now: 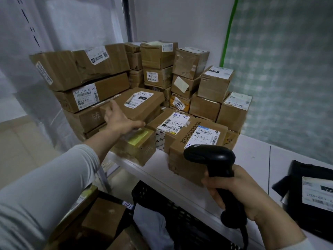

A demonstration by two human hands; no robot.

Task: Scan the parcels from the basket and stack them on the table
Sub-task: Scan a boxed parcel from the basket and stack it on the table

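Many brown cardboard parcels are stacked on the white table. My left hand reaches out with straight fingers and lies against the near edge of a flat labelled parcel, which sits on top of the pile. Just below that hand is a tape-wrapped box with a yellow patch. My right hand grips a black barcode scanner by its handle, its head in front of a labelled box. The black basket stands below the table edge with a brown box and a grey bag in it.
A black parcel with a white label lies on the table at the right. White walls close in the stack behind and to the left, and a green-edged plastic sheet hangs at the right. Tall piles fill the table's far corner.
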